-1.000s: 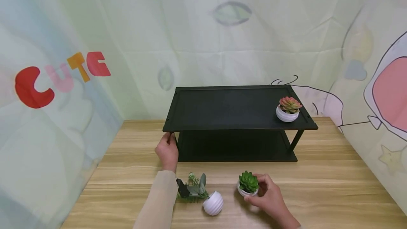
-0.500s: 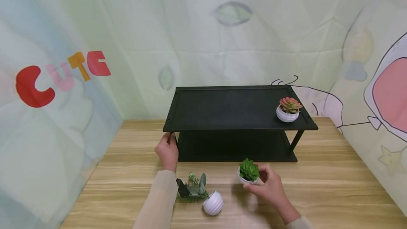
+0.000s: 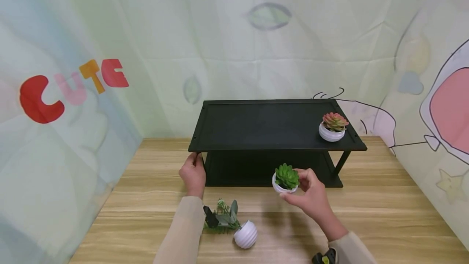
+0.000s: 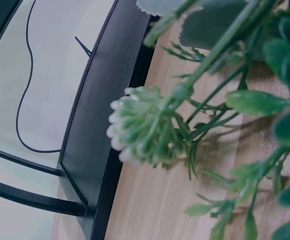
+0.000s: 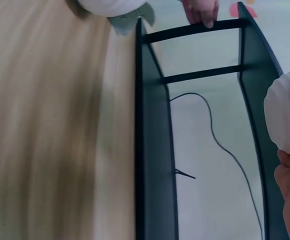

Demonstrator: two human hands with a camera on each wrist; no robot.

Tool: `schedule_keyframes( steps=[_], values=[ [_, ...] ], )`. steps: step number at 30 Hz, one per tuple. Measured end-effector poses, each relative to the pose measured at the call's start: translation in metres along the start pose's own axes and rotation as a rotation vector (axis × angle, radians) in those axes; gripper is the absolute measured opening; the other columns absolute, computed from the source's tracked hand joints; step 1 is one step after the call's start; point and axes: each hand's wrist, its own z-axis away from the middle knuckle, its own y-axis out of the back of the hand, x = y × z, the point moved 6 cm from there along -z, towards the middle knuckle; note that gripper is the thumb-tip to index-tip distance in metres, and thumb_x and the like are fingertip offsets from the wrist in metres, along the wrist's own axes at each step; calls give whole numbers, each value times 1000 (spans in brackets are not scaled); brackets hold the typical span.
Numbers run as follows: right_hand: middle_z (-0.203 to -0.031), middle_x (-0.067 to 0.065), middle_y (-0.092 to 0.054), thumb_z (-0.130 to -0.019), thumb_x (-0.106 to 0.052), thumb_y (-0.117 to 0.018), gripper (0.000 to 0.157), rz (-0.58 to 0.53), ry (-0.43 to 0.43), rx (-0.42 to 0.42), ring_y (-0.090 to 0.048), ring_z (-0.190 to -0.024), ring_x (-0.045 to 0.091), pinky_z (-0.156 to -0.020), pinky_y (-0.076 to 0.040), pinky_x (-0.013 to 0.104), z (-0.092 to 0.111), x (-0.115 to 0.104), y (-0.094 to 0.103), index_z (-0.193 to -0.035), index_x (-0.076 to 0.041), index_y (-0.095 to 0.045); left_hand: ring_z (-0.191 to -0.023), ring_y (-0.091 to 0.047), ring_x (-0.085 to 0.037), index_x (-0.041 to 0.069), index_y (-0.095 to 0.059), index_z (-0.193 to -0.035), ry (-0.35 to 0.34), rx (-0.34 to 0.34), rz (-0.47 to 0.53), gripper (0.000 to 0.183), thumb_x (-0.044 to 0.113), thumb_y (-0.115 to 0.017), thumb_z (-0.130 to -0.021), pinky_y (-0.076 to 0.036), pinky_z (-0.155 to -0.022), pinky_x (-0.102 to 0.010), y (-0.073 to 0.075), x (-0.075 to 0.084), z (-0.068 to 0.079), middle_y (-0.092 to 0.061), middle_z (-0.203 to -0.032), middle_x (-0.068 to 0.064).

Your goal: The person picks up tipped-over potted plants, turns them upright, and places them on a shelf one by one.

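My right hand (image 3: 311,194) holds a small green succulent (image 3: 287,176) in a white ribbed pot (image 5: 285,115), thumb and fingers on opposite sides of the pot. The pot is lifted off the table, in front of the shelf's lower board. My left hand (image 3: 193,174) grips the front left post of a black two-tier shelf (image 3: 264,123), just under the top board. In the right wrist view, the left hand's fingers (image 5: 205,10) curl over that post. A pink-tipped succulent (image 3: 334,121) in a white pot stands on the top board's right end.
A potted plant with grey-green leaves (image 3: 229,217) lies on its side on the wooden table (image 3: 146,215), its round white pot (image 3: 246,234) pointing right, beside my left sleeve (image 3: 183,227). A printed curtain (image 3: 234,52) hangs behind the shelf.
My right hand has raised the green succulent from low over the table and moved it forward, toward the shelf. My left hand and the lying plant have stayed put.
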Motion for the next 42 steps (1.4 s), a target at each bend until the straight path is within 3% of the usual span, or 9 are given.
schedule_keyframes(
  steps=[7,16,26,34,42],
  values=[
    [-117,12,-60,-58,-4,-86,51,21,0,-7,-60,-97,3,-85,-48,26,-8,-6,3,-93,-4,-48,-87,-67,-32,-1,-70,-99,-18,12,-7,18,11,-59,-90,-52,-72,-47,1,0,0,-70,-95,-18],
    [-117,12,-59,-61,-12,-87,53,64,3,0,-61,-103,24,-90,-46,41,-20,-15,7,-96,-2,-49,-87,-67,-33,-1,-70,-98,-18,14,-21,18,12,-59,-90,-52,-71,-47,1,1,-1,-70,-94,-18],
    [-116,8,-60,-61,-10,-86,52,57,20,-16,-61,-101,10,-91,-45,34,-35,-24,10,-97,-4,-48,-88,-66,-32,-1,-70,-99,-10,16,-15,18,11,-59,-91,-52,-72,-47,-1,-2,0,-70,-96,-18],
    [-120,12,-57,-63,-8,-85,53,44,19,-30,-60,-106,23,-92,-43,37,-46,-30,13,-99,-3,-47,-88,-66,-33,-1,-69,-100,-21,11,-11,18,11,-59,-91,-52,-71,-47,-1,-2,0,-69,-95,-19],
    [-121,12,-56,-64,-7,-84,53,39,33,-45,-60,-106,23,-93,-44,38,-54,-37,15,-101,-3,-46,-88,-66,-33,-1,-70,-100,-20,9,-5,18,10,-58,-91,-52,-72,-47,-1,-3,0,-69,-96,-19]
  ],
)
